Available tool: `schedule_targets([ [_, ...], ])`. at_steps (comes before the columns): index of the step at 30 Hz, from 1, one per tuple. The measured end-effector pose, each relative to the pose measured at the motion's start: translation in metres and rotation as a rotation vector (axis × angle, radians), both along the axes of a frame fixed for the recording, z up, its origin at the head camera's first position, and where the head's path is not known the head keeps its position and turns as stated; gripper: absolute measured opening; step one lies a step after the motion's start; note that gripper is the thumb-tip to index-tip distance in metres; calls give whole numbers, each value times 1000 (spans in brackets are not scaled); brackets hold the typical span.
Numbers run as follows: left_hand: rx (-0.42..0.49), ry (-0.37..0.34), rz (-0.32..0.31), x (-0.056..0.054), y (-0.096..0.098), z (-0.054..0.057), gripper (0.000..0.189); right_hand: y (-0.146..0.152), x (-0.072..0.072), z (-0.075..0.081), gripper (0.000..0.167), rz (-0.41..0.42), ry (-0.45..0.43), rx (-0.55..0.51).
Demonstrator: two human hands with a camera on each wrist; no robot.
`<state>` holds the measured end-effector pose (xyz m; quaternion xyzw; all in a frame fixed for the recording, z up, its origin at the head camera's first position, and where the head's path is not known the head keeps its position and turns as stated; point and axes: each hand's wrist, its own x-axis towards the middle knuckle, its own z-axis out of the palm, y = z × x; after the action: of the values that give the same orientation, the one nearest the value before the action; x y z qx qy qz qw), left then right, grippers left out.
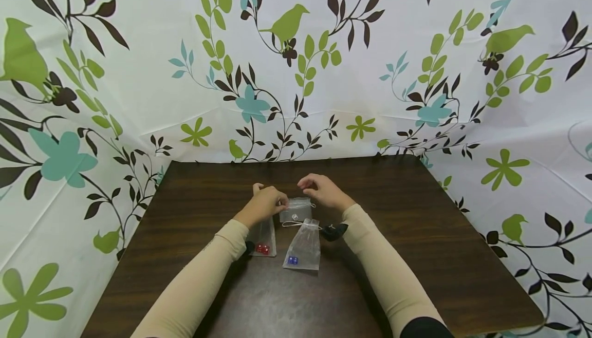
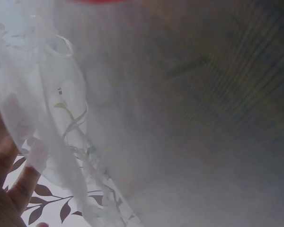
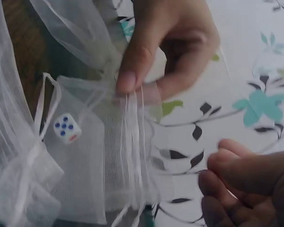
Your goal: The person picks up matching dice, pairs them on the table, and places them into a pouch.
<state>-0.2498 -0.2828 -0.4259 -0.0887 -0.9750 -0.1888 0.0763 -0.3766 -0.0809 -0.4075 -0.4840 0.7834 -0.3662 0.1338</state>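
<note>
My left hand [image 1: 262,205] pinches the top edge of a small sheer drawstring bag [image 1: 298,203] between thumb and fingers. Inside that bag shows a white die [image 3: 66,127] with blue dots and a red mark. To the right of the bag's mouth, my right hand [image 1: 326,192] is held up with loosely bent fingers and nothing between them. In the right wrist view, the bag's white drawstring [image 3: 135,156] runs across just below its top. Sheer fabric [image 2: 38,118] overlaps the left fingers in the left wrist view, and most of that view is blurred.
Nearer the body lies a second sheer bag [image 1: 305,243] with blue dice [image 1: 293,260]. A third bag [image 1: 265,232] with red dice [image 1: 263,249] lies under the left wrist. All sit on a dark wooden table [image 1: 393,256] before a patterned cloth [image 1: 162,96].
</note>
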Motion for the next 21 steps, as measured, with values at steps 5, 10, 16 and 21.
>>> schedule_targets([
  [5,-4,6,-8,1,0,1,6,12,-19,-16,27,-166,-117,-63],
  [10,-10,-2,-4,2,0,0,5,27,-32,-41,37,-243,-221,-21],
  [16,-2,23,-14,2,-1,-1,8,36,-37,-61,38,-236,-242,35],
  [21,2,22,-9,2,0,0,7,36,-36,-68,32,-229,-219,28],
])
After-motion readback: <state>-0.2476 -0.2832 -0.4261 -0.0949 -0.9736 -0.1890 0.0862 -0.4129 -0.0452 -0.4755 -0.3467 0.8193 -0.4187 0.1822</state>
